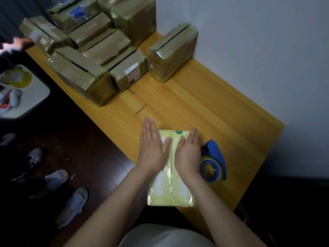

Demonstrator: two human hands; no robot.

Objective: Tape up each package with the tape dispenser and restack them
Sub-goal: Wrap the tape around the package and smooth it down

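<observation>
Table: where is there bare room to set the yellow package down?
The widest bare patch of table lies between the yellow package and the brown packages. A narrower strip runs along the wall edge beyond the tape dispenser. The far end is crowded with those packages.

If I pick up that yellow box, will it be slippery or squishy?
Probably slippery: the yellow package is wrapped in shiny clear tape. Likely stiff, not squishy: the left hand and right hand press flat on it and its edges look straight. Its near corner seems to hang over the table edge, so it may tip if let go.
</observation>
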